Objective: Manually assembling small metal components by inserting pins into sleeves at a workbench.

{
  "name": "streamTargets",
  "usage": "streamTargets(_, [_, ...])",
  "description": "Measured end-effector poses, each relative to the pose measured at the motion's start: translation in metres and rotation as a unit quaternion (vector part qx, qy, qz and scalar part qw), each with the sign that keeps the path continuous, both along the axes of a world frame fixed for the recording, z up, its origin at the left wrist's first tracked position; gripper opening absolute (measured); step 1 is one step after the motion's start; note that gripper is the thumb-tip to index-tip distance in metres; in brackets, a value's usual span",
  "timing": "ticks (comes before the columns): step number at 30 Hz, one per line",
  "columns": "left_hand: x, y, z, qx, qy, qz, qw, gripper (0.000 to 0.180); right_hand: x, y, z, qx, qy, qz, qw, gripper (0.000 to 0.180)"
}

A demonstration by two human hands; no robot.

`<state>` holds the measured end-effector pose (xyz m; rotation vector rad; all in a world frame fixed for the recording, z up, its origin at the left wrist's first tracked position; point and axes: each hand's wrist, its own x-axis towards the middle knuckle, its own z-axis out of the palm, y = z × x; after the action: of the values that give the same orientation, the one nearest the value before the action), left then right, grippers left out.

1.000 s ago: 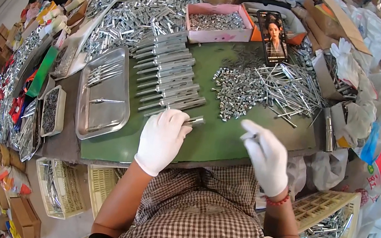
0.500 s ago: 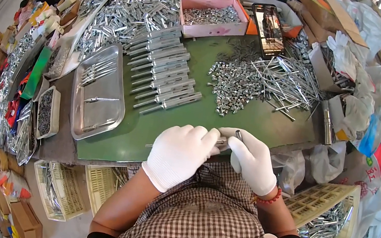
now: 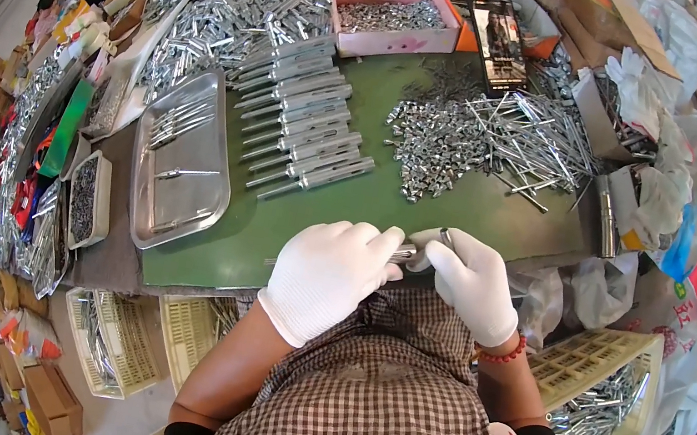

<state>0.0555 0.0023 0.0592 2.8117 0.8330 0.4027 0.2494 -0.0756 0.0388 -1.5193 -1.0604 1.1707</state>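
Observation:
Both my hands wear white knitted gloves at the near edge of the green table. My left hand (image 3: 330, 274) is closed round a shiny metal tube (image 3: 403, 253); its end pokes out beyond the thumb, and a thin rod shows past the other side of the fist. Just right of that end, my right hand (image 3: 474, 285) pinches a small dark metal piece (image 3: 447, 236) between thumb and fingers. Beyond my hands lie a row of metal tubes with rods (image 3: 317, 129), a heap of small metal fittings (image 3: 437, 154) and a pile of long pins (image 3: 536, 143).
On the left stands a steel tray (image 3: 218, 196) with several slim metal parts. A pink box (image 3: 391, 45) of small parts and a propped phone (image 3: 495, 44) are at the back. A loose metal cylinder (image 3: 606, 219) lies at the right edge; plastic crates (image 3: 596, 360) sit below the table.
My right hand has drawn slightly to the right, away from the tube's end, so a gap now shows between the hands. The left hand keeps its grip.

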Motion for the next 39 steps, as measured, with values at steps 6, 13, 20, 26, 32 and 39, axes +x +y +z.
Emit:
streamTargets(6, [0.018,-0.008,0.008,0.014,0.039,-0.016,0.999,0.033,0.001,-0.003,-0.012,0.043,0.009,-0.022,0.999,0.031])
streamTargets(13, [0.004,0.001,-0.003,-0.025,-0.038,-0.011,0.999,0.032,0.006,-0.006,-0.003,0.050,-0.050,0.005,0.997,0.023])
streamTargets(20, [0.005,0.002,-0.011,-0.081,-0.114,0.004,0.990,0.031,0.010,-0.005,0.002,-0.023,-0.027,-0.005,0.999,0.023])
streamTargets(26, [0.007,0.002,-0.009,-0.105,-0.119,0.011,0.987,0.031,0.010,-0.004,0.003,-0.040,-0.029,-0.021,0.999,0.027])
streamTargets(32, [0.005,0.000,-0.011,-0.087,-0.088,0.020,0.992,0.024,0.009,-0.003,0.005,-0.039,-0.044,-0.023,0.998,0.029])
streamTargets(39, [0.009,-0.009,-0.024,-0.004,0.000,0.065,0.998,0.019,0.039,0.033,-0.009,0.165,-0.398,-0.073,0.899,0.014])
